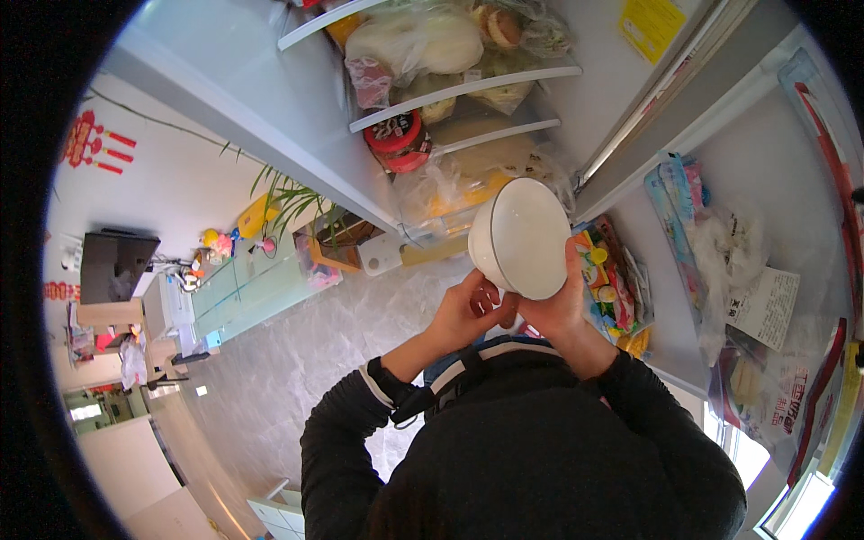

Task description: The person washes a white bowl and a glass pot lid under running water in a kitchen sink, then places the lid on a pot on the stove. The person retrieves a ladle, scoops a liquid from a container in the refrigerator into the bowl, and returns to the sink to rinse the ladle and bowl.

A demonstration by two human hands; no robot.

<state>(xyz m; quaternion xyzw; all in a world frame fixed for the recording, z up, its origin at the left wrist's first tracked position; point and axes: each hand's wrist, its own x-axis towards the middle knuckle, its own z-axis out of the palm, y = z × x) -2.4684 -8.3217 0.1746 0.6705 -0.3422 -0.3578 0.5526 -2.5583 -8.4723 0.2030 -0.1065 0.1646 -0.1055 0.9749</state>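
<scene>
A white bowl point(530, 236) with a thin dark rim is tilted on its side in front of the open refrigerator, and its visible inside is bare. My right hand point(557, 304) grips the bowl's lower right side, with the thumb along the rim. Against the bowl's lower left side is my left hand point(472, 307), its fingers curled at the underside and partly hidden. The two hands meet below the bowl. Just beyond it, plastic-wrapped food point(466, 192) fills the lower refrigerator compartment. A red-lidded jar point(397, 140) stands on the shelf at the left.
Shelf edges point(466, 98) cross the refrigerator above the bowl, holding bagged vegetables point(432, 40). The open door point(749, 202) at right carries bags and packets point(611, 283). Grey tiled floor point(290, 351) lies left, with a glass-topped cabinet point(256, 287), a plant point(297, 192) and a television point(118, 266).
</scene>
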